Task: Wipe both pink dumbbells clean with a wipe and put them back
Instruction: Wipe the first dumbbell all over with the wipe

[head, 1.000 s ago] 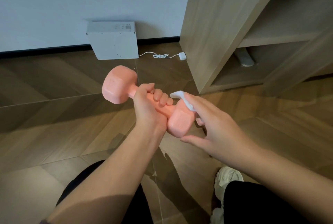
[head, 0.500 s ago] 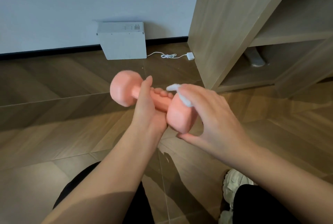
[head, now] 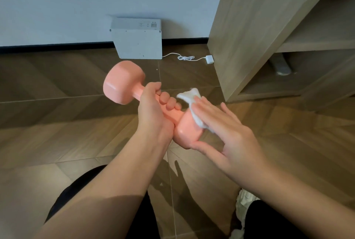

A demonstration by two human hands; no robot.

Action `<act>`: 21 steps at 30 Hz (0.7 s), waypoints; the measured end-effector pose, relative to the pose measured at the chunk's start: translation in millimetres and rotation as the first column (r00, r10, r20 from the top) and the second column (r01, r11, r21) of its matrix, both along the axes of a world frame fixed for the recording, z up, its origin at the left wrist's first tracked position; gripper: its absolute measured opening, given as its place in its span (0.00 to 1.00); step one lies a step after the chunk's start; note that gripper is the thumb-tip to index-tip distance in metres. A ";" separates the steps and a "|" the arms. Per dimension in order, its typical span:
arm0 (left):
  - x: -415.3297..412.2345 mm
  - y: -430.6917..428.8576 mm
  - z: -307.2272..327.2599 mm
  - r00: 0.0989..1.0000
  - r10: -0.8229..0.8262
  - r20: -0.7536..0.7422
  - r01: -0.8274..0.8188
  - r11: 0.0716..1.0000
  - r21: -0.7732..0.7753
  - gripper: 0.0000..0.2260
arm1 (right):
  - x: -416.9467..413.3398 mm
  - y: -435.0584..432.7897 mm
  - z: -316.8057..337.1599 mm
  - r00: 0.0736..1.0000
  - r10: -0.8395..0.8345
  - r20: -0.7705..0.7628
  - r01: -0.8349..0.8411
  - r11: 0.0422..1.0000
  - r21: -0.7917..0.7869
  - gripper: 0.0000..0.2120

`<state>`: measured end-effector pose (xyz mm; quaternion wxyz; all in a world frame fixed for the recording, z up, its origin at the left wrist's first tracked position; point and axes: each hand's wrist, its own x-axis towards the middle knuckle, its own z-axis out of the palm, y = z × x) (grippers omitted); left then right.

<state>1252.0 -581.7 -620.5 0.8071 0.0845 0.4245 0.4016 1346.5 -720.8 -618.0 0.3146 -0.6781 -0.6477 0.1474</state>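
Observation:
One pink dumbbell is held in the air above the floor, tilted with its far head up and to the left. My left hand is wrapped around its handle. My right hand presses a white wipe flat against the near head of the dumbbell, fingers spread over it and thumb under the head. The second pink dumbbell is not in view.
A white box-shaped device stands against the wall, with a white cable and plug trailing right. A wooden shelf unit rises at the right, a grey object on its lowest shelf. Wooden floor below; my legs and a white shoe are near.
My right hand has slid the wipe over the near dumbbell head and its fingers have flattened and spread. The dumbbell has turned slightly in my left hand.

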 end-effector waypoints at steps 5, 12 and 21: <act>4.5 -6.1 -1.7 1.000 -0.023 -0.002 0.023 0.999 0.048 0.12 | 8.6 -5.1 6.4 0.997 -0.046 -0.061 0.031 0.972 -0.234 0.36; 8.4 -12.4 0.5 1.000 -0.026 -0.010 0.027 0.995 0.093 0.12 | 2.8 -13.0 -1.3 0.999 -0.023 0.027 0.024 0.999 -0.045 0.35; 8.6 -14.8 -0.1 0.997 -0.070 -0.025 0.073 0.984 0.163 0.15 | 10.3 -6.9 1.0 0.985 -0.161 0.066 0.171 0.968 -0.183 0.42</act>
